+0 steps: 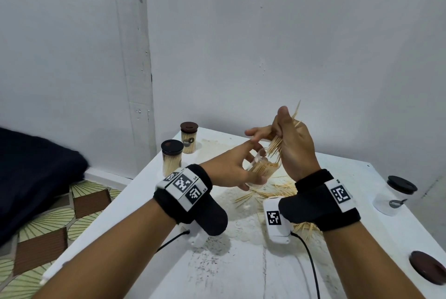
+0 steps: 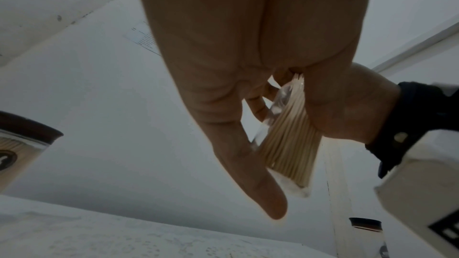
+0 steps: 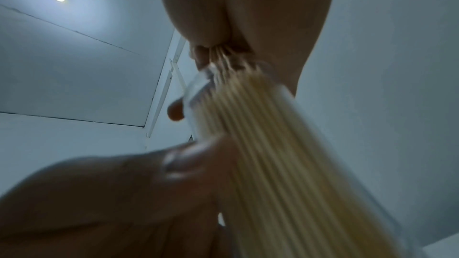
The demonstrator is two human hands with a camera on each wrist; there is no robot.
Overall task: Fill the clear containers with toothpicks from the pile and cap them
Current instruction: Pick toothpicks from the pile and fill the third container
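- Centrally in the head view, the left hand (image 1: 231, 170) wraps its curled fingers round a tilted, open jar (image 1: 259, 170), already holding many toothpicks.
- Above it, the right hand (image 1: 293, 144) pinches a bundle (image 1: 275, 146), tips entering the jar mouth.
- Step in hand: filling. Next, likely: release the bundle, then fetch the cap (image 1: 428, 269), lower right.
- Loose pile (image 1: 277, 191): on the table (image 1: 241, 274), beneath the hands.
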